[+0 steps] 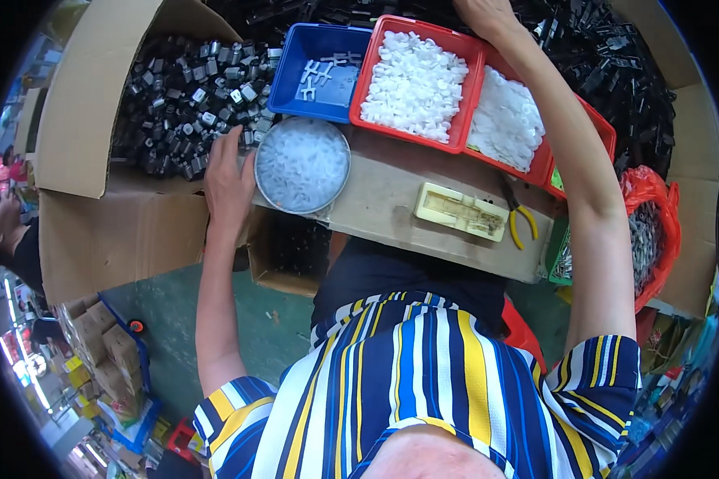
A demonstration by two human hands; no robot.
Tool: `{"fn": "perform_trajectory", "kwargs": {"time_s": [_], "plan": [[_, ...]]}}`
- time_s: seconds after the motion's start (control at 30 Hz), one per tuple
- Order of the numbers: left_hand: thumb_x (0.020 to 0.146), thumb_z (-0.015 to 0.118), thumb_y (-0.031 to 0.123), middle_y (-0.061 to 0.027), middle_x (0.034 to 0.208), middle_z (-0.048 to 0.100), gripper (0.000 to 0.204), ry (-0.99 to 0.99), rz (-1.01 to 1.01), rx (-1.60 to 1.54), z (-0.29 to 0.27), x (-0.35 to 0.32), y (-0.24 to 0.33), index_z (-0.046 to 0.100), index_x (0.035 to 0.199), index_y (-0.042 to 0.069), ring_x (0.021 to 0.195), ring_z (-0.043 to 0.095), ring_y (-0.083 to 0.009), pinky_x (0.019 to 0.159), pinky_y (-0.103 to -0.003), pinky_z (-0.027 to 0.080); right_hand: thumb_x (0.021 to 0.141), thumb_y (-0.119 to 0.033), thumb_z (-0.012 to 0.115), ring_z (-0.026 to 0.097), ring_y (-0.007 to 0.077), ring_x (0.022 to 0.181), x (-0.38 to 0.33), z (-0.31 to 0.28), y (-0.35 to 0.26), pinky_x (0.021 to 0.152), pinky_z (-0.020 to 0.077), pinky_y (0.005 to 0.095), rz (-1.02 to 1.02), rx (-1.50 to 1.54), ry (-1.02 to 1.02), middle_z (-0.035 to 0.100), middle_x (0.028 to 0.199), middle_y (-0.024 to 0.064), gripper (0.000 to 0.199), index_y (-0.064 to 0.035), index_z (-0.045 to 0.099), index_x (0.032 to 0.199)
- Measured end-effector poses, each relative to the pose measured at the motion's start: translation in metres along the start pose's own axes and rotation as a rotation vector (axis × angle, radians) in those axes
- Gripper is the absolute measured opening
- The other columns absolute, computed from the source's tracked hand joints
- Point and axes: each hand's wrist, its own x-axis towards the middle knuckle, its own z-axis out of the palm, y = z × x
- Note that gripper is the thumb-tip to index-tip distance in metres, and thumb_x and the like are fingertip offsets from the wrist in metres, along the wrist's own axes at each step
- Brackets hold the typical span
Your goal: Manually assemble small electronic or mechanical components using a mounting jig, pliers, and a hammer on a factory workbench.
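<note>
My left hand (228,185) is at the near edge of a cardboard box (73,120) filled with small black and grey block-like parts (185,100). Its fingers stretch over those parts, with the thumb apart beside a round tin (345,177) of translucent plastic pieces (299,164). No held thing shows in it. My right arm reaches far across the red trays, and my right hand (486,14) is at the top edge, over a heap of long black parts (571,56). The fingers there are cut off by the picture's edge.
A blue tray (284,84) holds a few grey pieces. Red trays (475,88) hold white plastic parts. A cream fixture block (460,212) and yellow-handled pliers (523,226) lie on the cardboard-covered bench (375,211). A red plastic bag (669,231) of metal parts stands at right.
</note>
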Motion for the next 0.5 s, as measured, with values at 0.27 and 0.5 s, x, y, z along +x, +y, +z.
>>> {"fn": "perform_trajectory", "kwargs": {"time_s": [0.27,0.5], "plan": [[0.088,0.06,0.002,-0.0191,0.104,0.06,0.032,-0.094,0.027,-0.02,-0.007,0.006,-0.027,0.057,0.12,0.001,0.091,0.062,-0.0394,0.076,-0.044,0.05,0.083,-0.009,0.057,0.059,0.0311,0.098,-0.085,-0.102,-0.006,0.079,0.0467,0.0445,0.073,0.091,-0.011,0.06,0.093,0.0115,0.009,-0.0066,0.061,0.091],[0.083,0.061,0.01,-0.0154,0.088,0.063,0.031,0.039,-0.031,-0.033,-0.01,0.017,-0.032,0.065,0.113,0.001,0.069,0.062,-0.028,0.067,-0.038,0.05,0.07,-0.005,0.069,0.056,0.0218,0.083,-0.215,-0.139,-0.067,0.068,0.0431,0.0351,-0.222,0.298,0.047,0.053,0.085,0.0036,0.02,-0.0091,0.068,0.09]]}}
